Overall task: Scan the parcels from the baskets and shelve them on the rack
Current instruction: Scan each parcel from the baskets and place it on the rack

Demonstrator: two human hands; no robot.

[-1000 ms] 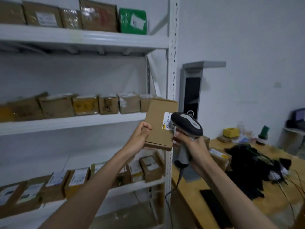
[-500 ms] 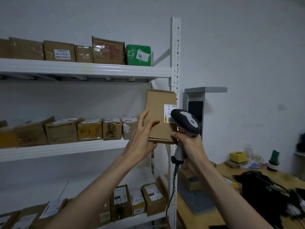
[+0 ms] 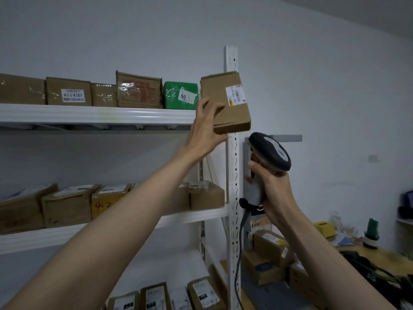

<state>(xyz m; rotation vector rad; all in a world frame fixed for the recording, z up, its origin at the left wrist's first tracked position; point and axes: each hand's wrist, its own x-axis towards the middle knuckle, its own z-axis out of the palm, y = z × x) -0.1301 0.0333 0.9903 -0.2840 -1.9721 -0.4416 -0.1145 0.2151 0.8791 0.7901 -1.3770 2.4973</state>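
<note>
A flat brown cardboard parcel (image 3: 225, 101) with a white barcode label is held up at the right end of the rack's top shelf (image 3: 96, 114), just right of a green parcel (image 3: 180, 95). My left hand (image 3: 206, 128) grips the parcel's lower left corner, thumb beneath and fingers spread on its face. The parcel's lower edge hangs a little below the shelf lip, in front of the white rack post (image 3: 232, 175). Lower right, my right hand (image 3: 271, 191) grips the handle of a grey and black barcode scanner (image 3: 269, 155), whose cable hangs down.
Brown parcels fill the top shelf left of the green one. More boxes line the middle shelf (image 3: 196, 217) and the bottom one. At lower right a wooden table (image 3: 380, 256) carries several boxes, a yellow box, a green-topped item and dark cloth.
My left hand has lifted the parcel from scanner height up to the top shelf. The scanner has come away from the label and sits lower right. The camera has tilted upward.
</note>
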